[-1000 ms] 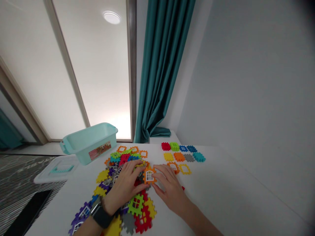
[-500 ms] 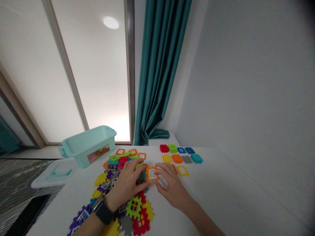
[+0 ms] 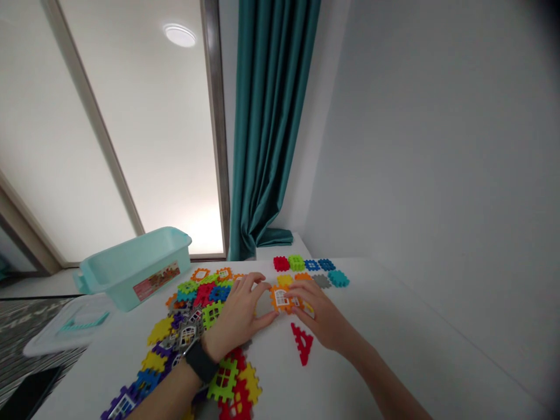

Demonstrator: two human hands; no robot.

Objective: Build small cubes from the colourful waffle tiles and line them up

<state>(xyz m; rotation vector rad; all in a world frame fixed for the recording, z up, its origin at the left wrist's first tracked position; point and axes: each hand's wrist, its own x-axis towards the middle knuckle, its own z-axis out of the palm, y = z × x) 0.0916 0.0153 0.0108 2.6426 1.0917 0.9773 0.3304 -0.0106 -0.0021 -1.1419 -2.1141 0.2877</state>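
An orange window block [image 3: 279, 298] with a white lattice lies at the front of the sorted rows. My right hand [image 3: 324, 318] pinches its right side between thumb and fingers. On its left edge are the thumb and index fingertip of my left hand [image 3: 240, 312], which is curved around that side. Under and beside my left forearm spreads a heap of mixed interlocking blocks, including a lime window block [image 3: 224, 379]. A red triangular piece [image 3: 301, 344] lies below my right hand. My fingers partly hide the front row.
Sorted blocks stand in short rows, among them a red block [image 3: 281, 263] and a turquoise block [image 3: 338, 278]. A mint tub [image 3: 131, 268] and its clear lid [image 3: 65, 326] are at left. A dark phone-like slab [image 3: 30, 391] lies at the lower left.
Both hands have moved right with the orange window block, away from the heap and closer to the sorted rows. The red triangular piece now shows on the table. The view has shifted slightly right.
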